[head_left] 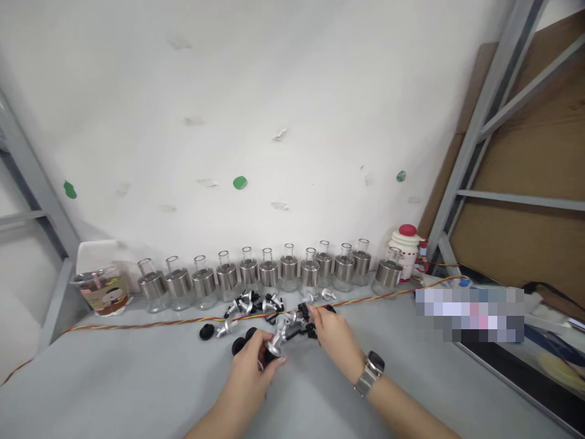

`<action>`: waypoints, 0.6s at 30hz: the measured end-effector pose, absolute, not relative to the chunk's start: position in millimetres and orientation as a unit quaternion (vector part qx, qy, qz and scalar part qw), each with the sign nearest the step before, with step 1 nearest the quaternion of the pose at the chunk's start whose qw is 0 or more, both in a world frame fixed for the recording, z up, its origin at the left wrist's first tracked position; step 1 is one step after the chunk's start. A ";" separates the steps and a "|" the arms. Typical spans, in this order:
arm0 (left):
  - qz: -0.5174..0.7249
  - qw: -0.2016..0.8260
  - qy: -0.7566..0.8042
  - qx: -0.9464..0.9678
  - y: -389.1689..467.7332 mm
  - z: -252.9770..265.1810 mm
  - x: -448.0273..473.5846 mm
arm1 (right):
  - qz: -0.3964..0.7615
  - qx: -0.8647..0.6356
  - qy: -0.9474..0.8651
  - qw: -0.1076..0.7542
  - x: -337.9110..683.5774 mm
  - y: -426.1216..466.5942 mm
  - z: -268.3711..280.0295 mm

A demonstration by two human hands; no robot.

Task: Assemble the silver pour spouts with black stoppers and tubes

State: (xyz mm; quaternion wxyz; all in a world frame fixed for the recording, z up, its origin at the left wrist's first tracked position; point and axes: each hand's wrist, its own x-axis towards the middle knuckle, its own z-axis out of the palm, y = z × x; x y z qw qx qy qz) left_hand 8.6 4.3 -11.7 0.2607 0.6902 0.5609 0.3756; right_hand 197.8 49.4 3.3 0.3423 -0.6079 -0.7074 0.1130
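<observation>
In the head view, my left hand (253, 363) is closed around a silver pourer spout (276, 341) with a black base, its silver top tilted up and to the right. My right hand (337, 338), with a watch on its wrist, pinches a small black part (303, 309) at the right of a loose pile. Several silver and black pourer spouts (249, 300) make up this pile. Black round caps (207, 331) lie at its left. Part of the pile is hidden behind my right fingers.
Several glass bottles with steel bands (203, 281) line the wall. A red and yellow twisted cord (159, 324) crosses the grey table (137, 378). A drink cup (101, 289) stands far left, a white jar with a red knob (404, 253) at right. Metal shelf posts (475, 128) flank the table.
</observation>
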 end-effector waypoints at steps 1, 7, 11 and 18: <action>0.380 0.255 0.561 0.690 6.8 -11.8 6.9 | 0.119 -0.611 -0.701 0.347 199.5 50.7 4.0; 0.378 0.200 0.513 0.744 8.2 -14.3 2.6 | 0.249 -0.556 -0.709 0.355 179.1 30.7 3.3; 0.351 0.175 0.504 0.770 4.6 -17.3 4.8 | 0.482 -0.473 -0.629 0.385 160.0 18.0 -4.4; 0.348 0.123 0.510 0.777 9.3 -22.2 0.9 | 0.559 -0.496 -0.549 0.374 154.4 23.2 -4.4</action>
